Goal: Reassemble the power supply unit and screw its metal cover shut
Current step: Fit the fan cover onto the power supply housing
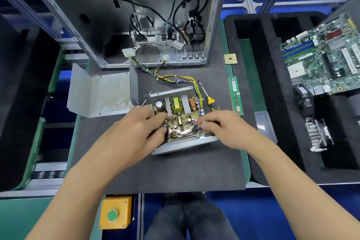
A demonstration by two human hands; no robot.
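Dark foam mat (pixel 175 171) on green bench, open PC case (pixel 148 15) at rear. PSU (pixel 179 121) mid-mat, cover (pixel 99 91) off to its left. Left hand (pixel 140 128) curled gripping PSU's left edge; right hand (pixel 220 124) pinches wires (pixel 196 127) on its board.

Near-left part of the circuit board (pixel 180 121) hidden under the left hand (pixel 140 124), motherboard (pixel 327 54) cut by right edge

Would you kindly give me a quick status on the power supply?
Both hands on open power supply unit; left hand and right hand at circuit board. Metal cover off, lying left. Screwdriver beside unit, untouched.
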